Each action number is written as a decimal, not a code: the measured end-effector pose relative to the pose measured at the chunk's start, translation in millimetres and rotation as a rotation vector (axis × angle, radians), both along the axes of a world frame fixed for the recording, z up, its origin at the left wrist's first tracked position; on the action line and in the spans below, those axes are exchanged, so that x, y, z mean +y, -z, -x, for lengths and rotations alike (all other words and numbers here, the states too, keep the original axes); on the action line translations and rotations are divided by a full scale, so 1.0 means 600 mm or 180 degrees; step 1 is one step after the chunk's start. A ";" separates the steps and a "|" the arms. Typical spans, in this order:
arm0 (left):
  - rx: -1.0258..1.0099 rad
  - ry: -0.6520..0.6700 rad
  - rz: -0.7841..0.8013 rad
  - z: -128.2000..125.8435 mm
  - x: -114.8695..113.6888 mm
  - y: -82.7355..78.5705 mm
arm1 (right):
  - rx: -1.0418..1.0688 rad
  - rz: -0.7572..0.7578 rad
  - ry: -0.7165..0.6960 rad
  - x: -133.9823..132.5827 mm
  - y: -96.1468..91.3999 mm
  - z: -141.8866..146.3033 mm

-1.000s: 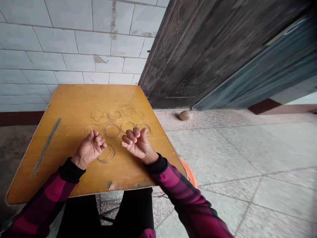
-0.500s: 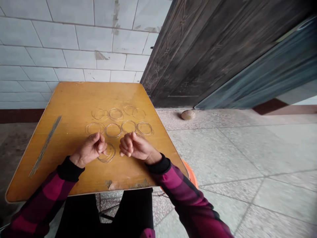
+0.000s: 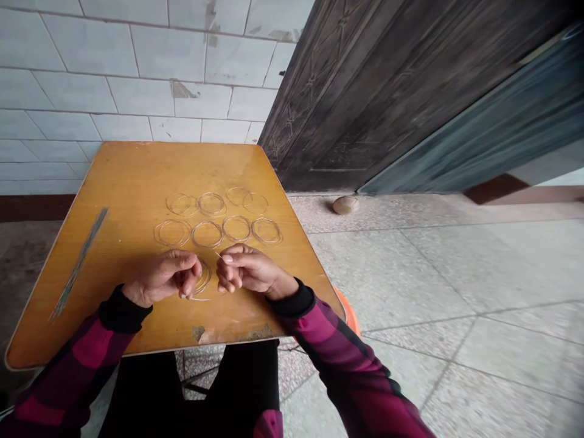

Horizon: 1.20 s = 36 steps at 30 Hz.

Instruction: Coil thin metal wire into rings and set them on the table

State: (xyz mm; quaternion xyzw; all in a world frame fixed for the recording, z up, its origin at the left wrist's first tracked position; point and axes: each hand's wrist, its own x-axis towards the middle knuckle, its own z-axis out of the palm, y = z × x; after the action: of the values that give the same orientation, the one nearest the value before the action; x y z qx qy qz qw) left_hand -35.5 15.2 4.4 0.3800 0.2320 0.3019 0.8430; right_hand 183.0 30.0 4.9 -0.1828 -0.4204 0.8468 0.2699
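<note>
Both my hands rest near the front of a small orange-brown wooden table (image 3: 137, 176). My left hand (image 3: 164, 277) is curled, its fingertips pinching a thin coil of wire (image 3: 203, 281) that lies on the table between the hands. My right hand (image 3: 244, 271) is also curled, its thumb and forefinger pinched on the fine wire end just right of that coil. Beyond the hands lie several finished wire rings (image 3: 207, 234) in two rows.
A bundle of straight wires (image 3: 77, 264) lies along the table's left side. White tiled wall stands behind, a dark wooden door (image 3: 387, 91) to the right. A round stone (image 3: 344, 205) sits on the tiled floor. An orange stool edge (image 3: 349, 313) shows under my right arm.
Both hands have lowered and turned palm-down, closing in on the wire coil between them. The view has tilted slightly.
</note>
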 end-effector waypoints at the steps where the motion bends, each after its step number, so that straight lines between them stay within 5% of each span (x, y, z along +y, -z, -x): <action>1: 0.0013 0.0097 0.0029 0.000 0.000 0.001 | -0.0078 -0.0051 0.0005 -0.001 0.000 0.000; 14: -0.0056 0.1204 0.0482 -0.003 -0.004 0.012 | -0.0613 -0.0047 -0.0697 -0.009 0.014 0.003; 24: 0.0032 0.1610 0.0711 -0.013 -0.008 0.016 | -0.0879 -0.0420 -0.1138 -0.008 0.004 0.003; 31: 0.0174 0.1393 0.0857 -0.014 -0.012 0.019 | -0.0911 -0.0512 -0.0839 -0.004 0.003 -0.002; 36: -0.0006 0.0777 0.0877 -0.016 -0.011 0.023 | -0.0770 -0.0262 -0.0479 0.001 0.007 0.000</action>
State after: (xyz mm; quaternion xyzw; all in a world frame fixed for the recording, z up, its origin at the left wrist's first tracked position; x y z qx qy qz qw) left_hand -25.9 8.6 -9.4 0.2860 0.2226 0.1631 0.9176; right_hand 183.1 30.5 1.0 -0.2402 -0.4968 0.8184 0.1602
